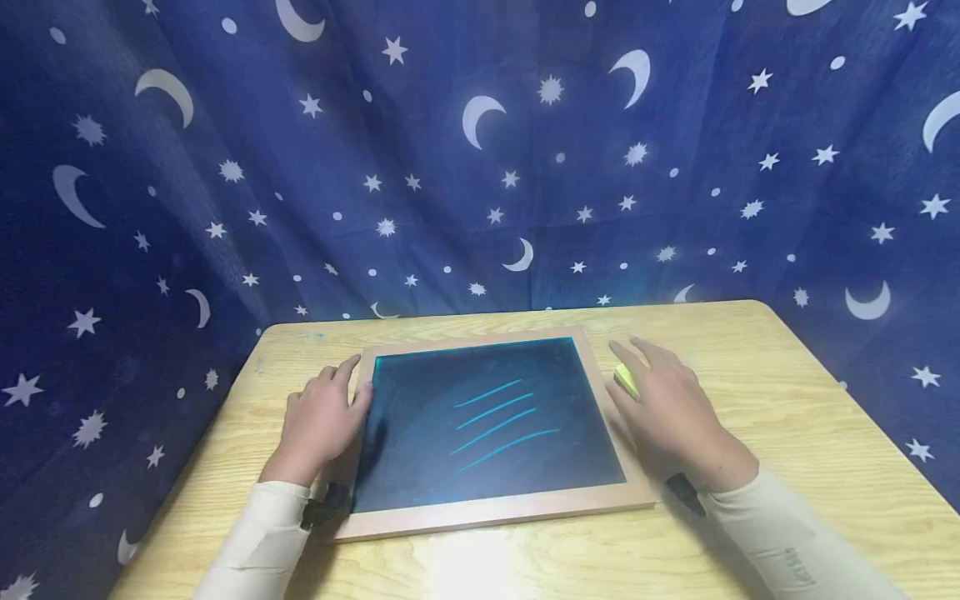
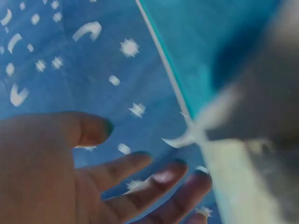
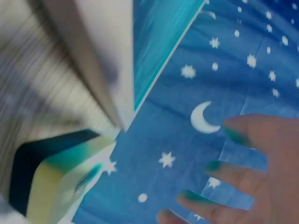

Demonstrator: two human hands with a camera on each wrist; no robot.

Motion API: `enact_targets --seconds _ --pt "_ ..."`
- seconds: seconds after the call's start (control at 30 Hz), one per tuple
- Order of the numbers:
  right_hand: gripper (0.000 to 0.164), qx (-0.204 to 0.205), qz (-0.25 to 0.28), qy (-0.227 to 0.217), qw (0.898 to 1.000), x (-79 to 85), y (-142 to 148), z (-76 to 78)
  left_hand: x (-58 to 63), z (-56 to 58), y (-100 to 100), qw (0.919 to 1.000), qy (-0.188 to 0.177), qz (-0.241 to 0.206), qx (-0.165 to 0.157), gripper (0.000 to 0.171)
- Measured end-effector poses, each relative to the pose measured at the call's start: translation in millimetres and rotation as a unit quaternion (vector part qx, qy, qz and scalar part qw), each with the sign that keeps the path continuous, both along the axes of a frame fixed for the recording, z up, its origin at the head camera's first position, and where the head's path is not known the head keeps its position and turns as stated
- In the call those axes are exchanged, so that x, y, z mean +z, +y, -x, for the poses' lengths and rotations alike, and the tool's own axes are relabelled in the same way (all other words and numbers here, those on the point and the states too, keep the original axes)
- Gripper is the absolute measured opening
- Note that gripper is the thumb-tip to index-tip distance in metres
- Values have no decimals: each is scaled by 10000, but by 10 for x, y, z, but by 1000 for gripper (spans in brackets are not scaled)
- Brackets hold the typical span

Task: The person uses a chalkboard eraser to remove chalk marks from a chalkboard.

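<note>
With left hand and right hand well apart, relaxed and holding nothing, steady the board at its left edge and pinch squarely the eraser on the surface, just right of the board.

Could read no word, brand or number. Saw dark lettering on the cream right sleeve, lower right of the head view, too slanted and faint to spell out. Noticed a dark mark on the yellow-and-black eraser, lower left of the right-wrist view, equally illegible. Found four blue strokes on the framed blackboard, lower middle of the head view.
</note>
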State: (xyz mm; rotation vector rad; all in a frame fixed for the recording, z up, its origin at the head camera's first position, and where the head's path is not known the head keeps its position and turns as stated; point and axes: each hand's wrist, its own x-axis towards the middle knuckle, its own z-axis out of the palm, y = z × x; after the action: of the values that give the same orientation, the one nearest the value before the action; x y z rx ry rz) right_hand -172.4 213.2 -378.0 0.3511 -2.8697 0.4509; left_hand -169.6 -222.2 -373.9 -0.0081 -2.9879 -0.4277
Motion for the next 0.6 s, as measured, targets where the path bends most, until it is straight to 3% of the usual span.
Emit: enact_targets --seconds 0.1,0.27,0.6 --pt "53 -163 244 -49 9996 -1 102 16 -83 34 -146 9981 -494 -350 85 55" --pt "54 -263 295 -252 9989 -100 249 93 -255 94 -329 9860 -1382 -926 53 56" --pt "61 -76 -88 -782 9969 -389 409 164 -416 110 -391 9653 -1892 -1792 -144 60"
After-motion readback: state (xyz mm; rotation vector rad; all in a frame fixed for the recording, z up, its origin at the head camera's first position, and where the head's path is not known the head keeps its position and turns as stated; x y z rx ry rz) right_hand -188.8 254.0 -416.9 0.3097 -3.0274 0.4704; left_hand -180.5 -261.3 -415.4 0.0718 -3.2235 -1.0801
